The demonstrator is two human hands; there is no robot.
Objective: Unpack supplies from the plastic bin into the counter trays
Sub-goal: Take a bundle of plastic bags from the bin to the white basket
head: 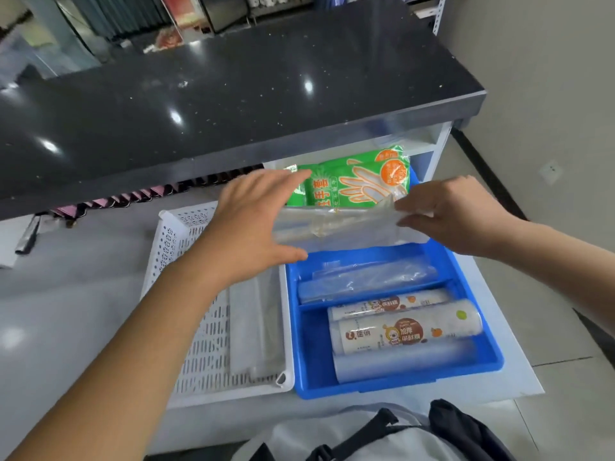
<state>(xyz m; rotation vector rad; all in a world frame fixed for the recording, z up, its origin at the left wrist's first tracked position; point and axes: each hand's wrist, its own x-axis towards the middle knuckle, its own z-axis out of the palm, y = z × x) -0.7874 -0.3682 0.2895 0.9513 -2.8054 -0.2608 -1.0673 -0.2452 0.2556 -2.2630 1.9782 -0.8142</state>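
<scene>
Hands meet on my clear plastic packet above the blue tray: left hand spread against it, right hand pinching its edge.

Bright overhead light left glare spots on the glossy black table; edges bowed, the eleven o'clock corner blurred.
</scene>
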